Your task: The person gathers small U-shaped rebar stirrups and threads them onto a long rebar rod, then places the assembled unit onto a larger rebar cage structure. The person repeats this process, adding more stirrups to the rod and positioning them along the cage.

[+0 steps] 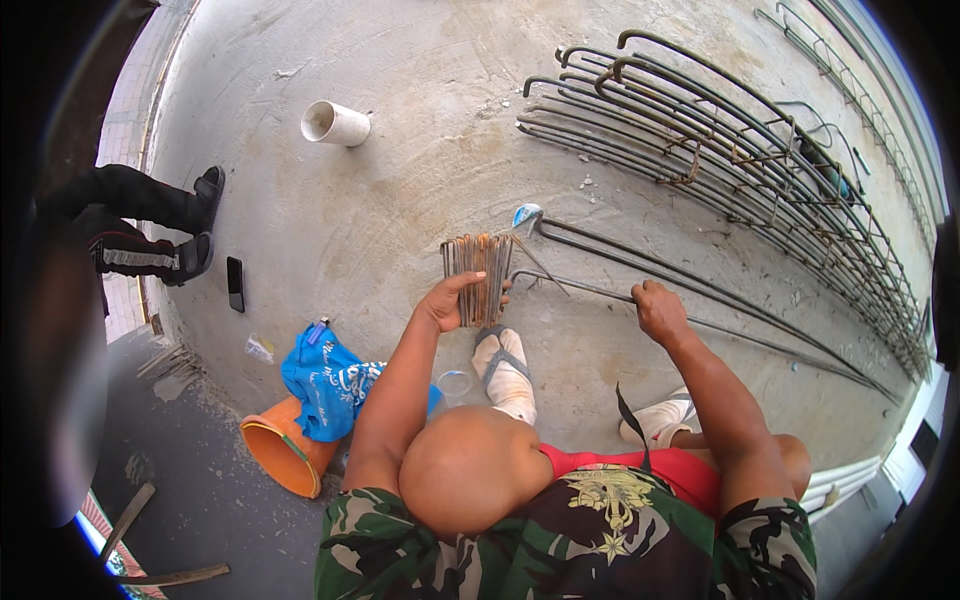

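Observation:
My left hand [455, 302] is closed round a thick bundle of rusty steel stirrups [478, 262], thumb across the front and fingers behind. One thin steel tie or stirrup end [541, 266] sticks out aslant from the bundle's right side. To the right, my right hand [659, 312] grips a long rebar rod [590, 289] whose hooked end points toward the stirrups. Beyond it lies a pair of rebar rods [640, 262] with bent ends, and a small blue and white packet [526, 215] by those ends.
A large stack of hooked rebar [700, 130] fills the far right. A white pipe piece [337, 124] lies on the concrete floor. At left are a phone [235, 284], another person's sandalled feet [205, 220], a blue bag [325, 380] and an orange bucket [285, 450].

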{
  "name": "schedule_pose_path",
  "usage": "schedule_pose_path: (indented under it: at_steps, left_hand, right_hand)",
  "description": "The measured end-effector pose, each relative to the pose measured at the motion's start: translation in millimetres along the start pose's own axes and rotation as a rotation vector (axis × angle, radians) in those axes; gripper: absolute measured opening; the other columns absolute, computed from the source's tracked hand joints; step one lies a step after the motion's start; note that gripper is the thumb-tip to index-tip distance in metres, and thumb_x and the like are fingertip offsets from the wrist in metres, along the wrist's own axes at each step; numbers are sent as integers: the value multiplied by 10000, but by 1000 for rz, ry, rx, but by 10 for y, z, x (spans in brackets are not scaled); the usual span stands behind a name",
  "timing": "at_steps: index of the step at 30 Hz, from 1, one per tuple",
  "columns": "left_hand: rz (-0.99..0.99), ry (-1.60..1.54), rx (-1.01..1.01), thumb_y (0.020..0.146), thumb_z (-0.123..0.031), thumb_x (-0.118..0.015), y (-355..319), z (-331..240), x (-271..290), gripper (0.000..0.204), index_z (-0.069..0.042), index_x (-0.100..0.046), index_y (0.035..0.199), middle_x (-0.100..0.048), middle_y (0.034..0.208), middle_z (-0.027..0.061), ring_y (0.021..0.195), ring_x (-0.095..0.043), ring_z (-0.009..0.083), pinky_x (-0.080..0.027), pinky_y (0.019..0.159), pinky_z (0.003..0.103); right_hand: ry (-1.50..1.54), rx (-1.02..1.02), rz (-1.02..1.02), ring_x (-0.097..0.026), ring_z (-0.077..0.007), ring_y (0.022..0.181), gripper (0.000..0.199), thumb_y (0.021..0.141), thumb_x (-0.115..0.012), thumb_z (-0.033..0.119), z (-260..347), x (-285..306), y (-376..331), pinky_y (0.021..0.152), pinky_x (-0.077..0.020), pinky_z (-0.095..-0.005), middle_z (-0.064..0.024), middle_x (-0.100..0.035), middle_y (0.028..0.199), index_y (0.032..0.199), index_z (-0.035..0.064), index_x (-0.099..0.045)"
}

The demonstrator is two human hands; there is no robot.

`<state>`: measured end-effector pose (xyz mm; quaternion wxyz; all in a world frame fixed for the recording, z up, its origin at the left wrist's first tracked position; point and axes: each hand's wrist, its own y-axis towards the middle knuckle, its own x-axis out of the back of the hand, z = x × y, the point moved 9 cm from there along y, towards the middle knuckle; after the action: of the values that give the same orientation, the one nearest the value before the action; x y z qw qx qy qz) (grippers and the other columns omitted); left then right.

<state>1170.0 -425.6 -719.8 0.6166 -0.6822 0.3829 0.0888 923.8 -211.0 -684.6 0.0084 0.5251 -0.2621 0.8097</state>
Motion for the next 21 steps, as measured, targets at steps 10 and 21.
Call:
schedule_pose_path:
  at_steps: [10,21]
  left_hand:
    - [124,-23,36,883,-290,-610,86,140,-349,579,-32,-438,1371,-581,1282,172,1124,-609,300,-501,948,489]
    - [117,-143,-16,897,-307,-592,190,264,-381,521,-31,-490,1327,-593,1275,141,1121,-610,288,-513,936,468]
  right_hand:
    - [-6,-14,23,-620,-348,880,136,764,-541,23,-5,-17,20,699,-527,-440,-168,-604,875,881,34,-608]
    - [30,16,-2,-616,-351,881,135,765,-538,25,-2,-50,1,727,-520,-450,-167,-601,871,881,43,-605]
